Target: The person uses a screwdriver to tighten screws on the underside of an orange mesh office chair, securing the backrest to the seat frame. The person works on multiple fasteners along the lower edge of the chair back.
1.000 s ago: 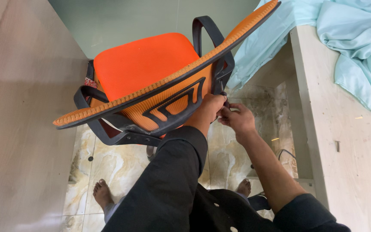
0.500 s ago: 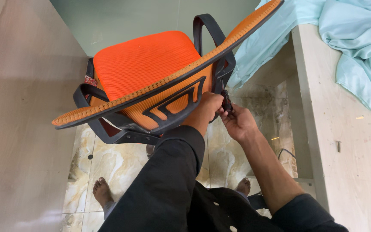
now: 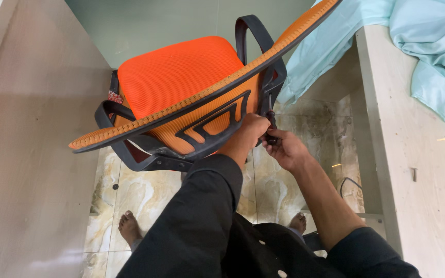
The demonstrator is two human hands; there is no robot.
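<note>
Little has shifted since the earlier frame: both hands stay at the chair's rear frame. Left hand (image 3: pixel 251 129) fingers curl around the black backrest frame (image 3: pixel 217 121); right hand (image 3: pixel 284 149) fingers pinch a small black tool (image 3: pixel 271 123). Orange office chair (image 3: pixel 181 87) tilts above the marble floor (image 3: pixel 140 190), left of the pale surface (image 3: pixel 413 154).

Black long-sleeve shirt w/ white buttons, left sleeve (image 3: pixel 197 216) down to wrist, right sleeve (image 3: pixel 366 255) pushed up, forearm bare, bare feet (image 3: pixel 128 226)
</note>
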